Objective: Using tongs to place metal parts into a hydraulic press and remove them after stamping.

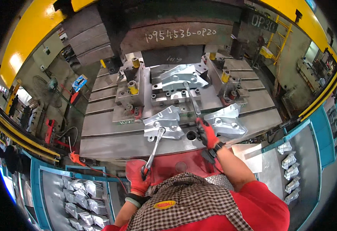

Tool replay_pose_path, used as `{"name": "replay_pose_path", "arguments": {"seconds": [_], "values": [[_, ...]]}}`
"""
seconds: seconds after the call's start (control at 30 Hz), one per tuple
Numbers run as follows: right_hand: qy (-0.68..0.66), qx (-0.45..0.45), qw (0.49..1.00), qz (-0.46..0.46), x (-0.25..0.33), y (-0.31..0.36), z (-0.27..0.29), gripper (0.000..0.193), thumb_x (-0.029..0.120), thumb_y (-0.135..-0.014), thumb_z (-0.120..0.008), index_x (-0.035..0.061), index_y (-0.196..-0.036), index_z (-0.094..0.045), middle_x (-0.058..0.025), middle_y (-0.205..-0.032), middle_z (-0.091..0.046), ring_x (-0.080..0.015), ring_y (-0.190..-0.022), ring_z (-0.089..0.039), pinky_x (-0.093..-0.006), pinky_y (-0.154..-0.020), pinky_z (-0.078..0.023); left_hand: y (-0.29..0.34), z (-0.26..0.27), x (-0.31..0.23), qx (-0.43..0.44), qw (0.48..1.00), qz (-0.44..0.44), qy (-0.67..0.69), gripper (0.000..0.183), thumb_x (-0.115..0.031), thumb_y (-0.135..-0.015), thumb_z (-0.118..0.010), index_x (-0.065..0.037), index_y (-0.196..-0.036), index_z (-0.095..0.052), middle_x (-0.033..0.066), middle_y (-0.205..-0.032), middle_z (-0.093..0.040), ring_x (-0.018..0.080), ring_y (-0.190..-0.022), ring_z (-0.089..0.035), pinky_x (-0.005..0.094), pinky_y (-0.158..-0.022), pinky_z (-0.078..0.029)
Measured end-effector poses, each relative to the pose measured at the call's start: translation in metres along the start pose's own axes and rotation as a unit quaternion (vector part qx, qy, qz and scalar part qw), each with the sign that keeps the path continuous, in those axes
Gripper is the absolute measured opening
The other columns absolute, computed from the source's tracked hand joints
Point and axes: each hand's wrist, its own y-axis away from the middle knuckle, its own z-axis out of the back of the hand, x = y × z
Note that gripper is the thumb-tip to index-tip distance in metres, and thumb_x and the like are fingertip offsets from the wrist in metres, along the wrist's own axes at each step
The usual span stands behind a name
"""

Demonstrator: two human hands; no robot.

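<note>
My left hand (140,178), in a red glove, is closed round the dark handle of a long metal rod tool (153,151). The round head of that tool rests on or just over a stamped sheet-metal part (163,122) at the press bed's front. In its red and black glove, my right hand (207,133) grips a similar metal rod tool (192,101), pointing away from me. Its tip meets or overlaps a shiny stamped part (183,77) on the lower die (170,99); contact is unclear. Another stamped part (227,121) lies right of my right hand.
The dark upper die (176,35) hangs above the bed (107,144). Yellow-topped posts (132,87) flank the lower die. Blue-edged tables hold several stamped parts (81,200) at left and more parts (291,172) at right. A red cable (101,172) runs at left.
</note>
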Motion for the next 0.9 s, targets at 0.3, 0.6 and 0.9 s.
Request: {"name": "replay_pose_path", "arguments": {"seconds": [0.3, 0.6, 0.9], "values": [[0.009, 0.057, 0.996, 0.074, -0.029, -0.135, -0.015, 0.033, 0.044, -0.082, -0.062, 0.0114, -0.091, -0.061, 0.004, -0.071, -0.058, -0.0055, -0.056, -0.052, -0.0215, -0.049, -0.04, 0.019, -0.017, 0.042, 0.039, 0.997, 0.065, 0.03, 0.038, -0.013, -0.066, -0.065, -0.009, -0.102, -0.052, 0.0148, -0.102, -0.053, 0.0376, -0.097, -0.047, 0.0455, -0.086, -0.037], [0.11, 0.036, 0.992, 0.046, -0.008, -0.12, -0.018, 0.037, 0.041, -0.087, -0.054, 0.0043, -0.088, -0.06, -0.0047, -0.07, -0.059, -0.0143, -0.059, -0.055, -0.0302, -0.053, -0.043, 0.015, -0.006, 0.019, 0.039, 0.998, 0.039, 0.008, 0.03, -0.01, -0.078, -0.062, -0.006, -0.106, -0.05, 0.0123, -0.092, -0.057, 0.0286, -0.084, -0.057, 0.0363, -0.073, -0.045], [0.334, -0.039, 0.914, 0.226, 0.005, -0.004, 0.006, 0.033, 0.032, -0.081, -0.06, 0.0058, -0.101, -0.057, -0.0154, -0.087, -0.063, -0.0289, -0.084, -0.061, -0.0344, -0.072, -0.046, 0.022, -0.012, 0.032, 0.104, 0.984, 0.101, 0.101, 0.035, -0.017, -0.073, -0.066, -0.007, -0.104, -0.056, 0.014, -0.1, -0.057, 0.0294, -0.095, -0.053, 0.0413, -0.08, -0.041]]}}
